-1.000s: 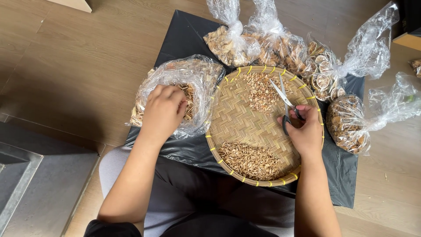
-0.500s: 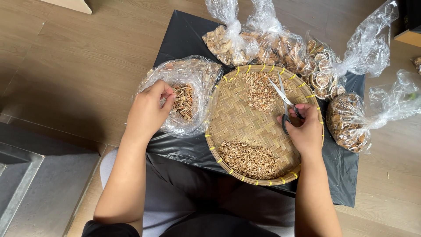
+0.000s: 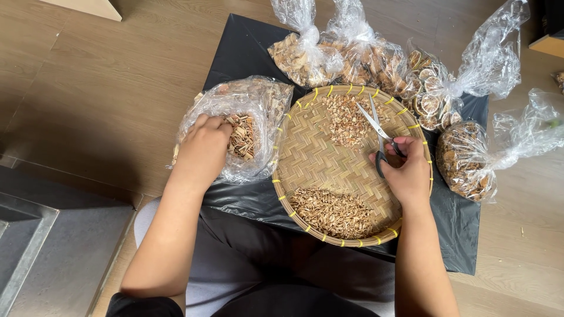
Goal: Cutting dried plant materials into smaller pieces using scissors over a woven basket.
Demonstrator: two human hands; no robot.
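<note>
Down on a black plastic sheet (image 3: 235,53) spread over a wooden floor (image 3: 100,88), the person sits with a round woven bamboo tray (image 3: 320,158) just in front of their lap. Their left hand (image 3: 202,147) reaches into an open clear bag (image 3: 258,100) of dried brown strips, fingers curled down among the pieces (whether any piece is actually pinched cannot be told, since the fingertips are buried). Their right hand (image 3: 405,173) rests over the right rim of the tray and grips a pair of scissors (image 3: 379,132) by the dark handles, fingers closed through the loops; the blades lie pressed together and point up and to the left, toward a small heap of pale chopped bits (image 3: 343,120) on the far part of the tray. A second, longer heap of chopped bits (image 3: 332,208) lies on the near part. Beyond the tray stand several knotted clear bags (image 3: 352,56) of dried slices, side by side, and one more filled bag (image 3: 467,161) lies to the right, near the scissor hand.
</note>
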